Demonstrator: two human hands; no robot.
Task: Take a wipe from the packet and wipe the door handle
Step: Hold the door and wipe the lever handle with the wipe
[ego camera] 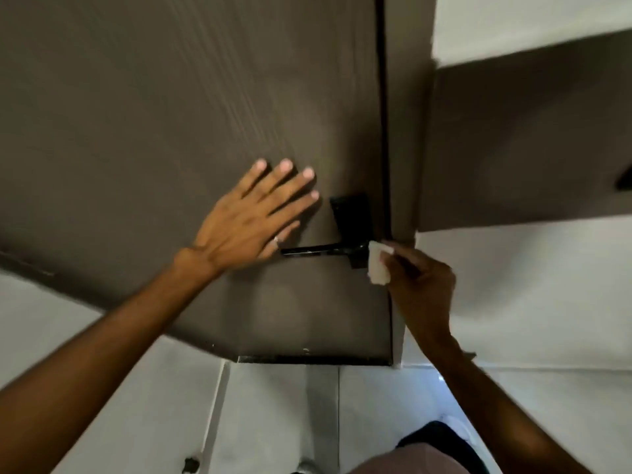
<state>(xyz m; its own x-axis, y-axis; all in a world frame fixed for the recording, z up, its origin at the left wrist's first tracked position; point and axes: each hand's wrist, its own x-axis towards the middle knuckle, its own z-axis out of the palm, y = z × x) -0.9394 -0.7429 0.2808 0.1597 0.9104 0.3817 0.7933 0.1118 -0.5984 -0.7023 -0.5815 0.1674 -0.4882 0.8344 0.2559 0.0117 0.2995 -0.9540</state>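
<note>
Two hands seen: left hand (248, 222) flat, fingers spread, gripping nothing, braced on dark brown wooden door (164, 114). Folded white wipe (377, 264) pinched by right hand (422, 285) at pivot end of black lever door handle (323, 249), near door's latch edge. Risk: lever's far end left unwiped if stroke kept short; wipe dropped if pinch slackened.

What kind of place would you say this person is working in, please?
Probably an indoor doorway in a home or office: a dark brown door with a black lever handle, white walls and a pale tiled floor.
</note>
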